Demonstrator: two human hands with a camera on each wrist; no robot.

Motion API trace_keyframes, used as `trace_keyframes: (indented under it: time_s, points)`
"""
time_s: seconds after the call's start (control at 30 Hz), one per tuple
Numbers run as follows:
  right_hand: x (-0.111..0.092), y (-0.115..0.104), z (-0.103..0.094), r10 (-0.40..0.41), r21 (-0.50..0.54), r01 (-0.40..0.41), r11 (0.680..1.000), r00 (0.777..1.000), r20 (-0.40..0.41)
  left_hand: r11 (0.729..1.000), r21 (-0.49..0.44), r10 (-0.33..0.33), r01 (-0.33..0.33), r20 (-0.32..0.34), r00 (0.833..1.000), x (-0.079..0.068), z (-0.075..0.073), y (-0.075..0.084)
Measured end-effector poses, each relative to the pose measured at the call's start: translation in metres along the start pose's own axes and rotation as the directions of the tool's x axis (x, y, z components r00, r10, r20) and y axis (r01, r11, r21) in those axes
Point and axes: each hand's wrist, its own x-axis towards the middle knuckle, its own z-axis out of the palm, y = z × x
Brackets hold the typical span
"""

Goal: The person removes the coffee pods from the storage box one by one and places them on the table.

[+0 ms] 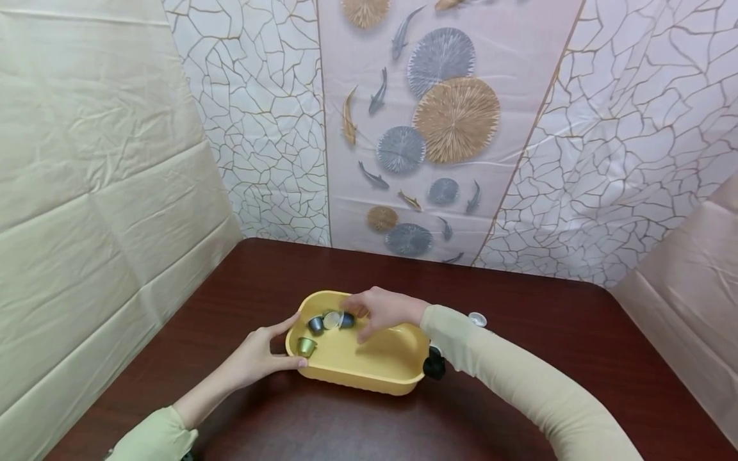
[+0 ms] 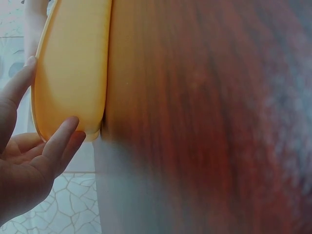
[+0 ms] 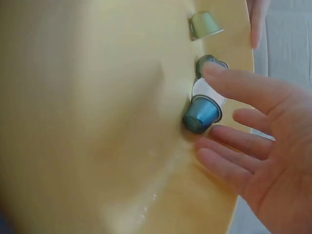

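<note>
A yellow plastic tub [image 1: 357, 362] sits on the table with several coffee capsules at its left end. My left hand [image 1: 259, 352] grips that end, thumb at the near side and a finger reaching the far rim. Inside, a green capsule [image 1: 306, 347] lies in the near left corner. Along the far side are a dark grey-blue capsule [image 1: 315, 325], a capsule showing its pale round lid [image 1: 331, 321] and a blue capsule [image 3: 204, 115]. My right hand [image 1: 389, 309] is down in the tub with fingers spread beside the blue capsule, holding nothing.
Beyond my right sleeve, a silver-white round piece [image 1: 477, 319] lies on the dark wooden table [image 1: 536, 349]. A black object [image 1: 434, 363] stands against the tub's right end. Cloth-covered walls [image 1: 277, 128] rise behind and at both sides.
</note>
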Motion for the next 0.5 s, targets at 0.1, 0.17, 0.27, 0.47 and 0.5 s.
trace_keyframes:
  time_s: [0.1, 0.17, 0.27, 0.47, 0.5]
  points:
    - [0.002, -0.004, -0.005, 0.019, -0.02, -0.018, 1.0, 0.998, 0.059, 1.0, 0.003, -0.001, 0.001, -0.001, 1.0, -0.001, 0.0, -0.001]
    - [0.004, -0.006, -0.008, 0.034, -0.04, -0.03, 0.999, 0.995, 0.092, 1.0, 0.004, -0.002, 0.002, 0.002, 1.0, -0.001, 0.0, -0.002]
    - [0.008, -0.01, -0.012, 0.042, -0.05, -0.036, 0.998, 0.992, 0.121, 1.0, 0.007, -0.003, 0.003, 0.001, 1.0, -0.001, 0.001, -0.002]
    - [0.018, -0.011, -0.007, 0.02, -0.086, -0.01, 0.996, 0.993, 0.117, 1.0, 0.005, 0.008, -0.008, -0.009, 1.0, -0.001, 0.001, -0.002]
    - [0.02, -0.011, -0.006, 0.016, -0.096, -0.005, 0.995, 0.993, 0.114, 1.0, 0.008, 0.012, -0.012, -0.012, 1.0, -0.001, 0.0, -0.002]
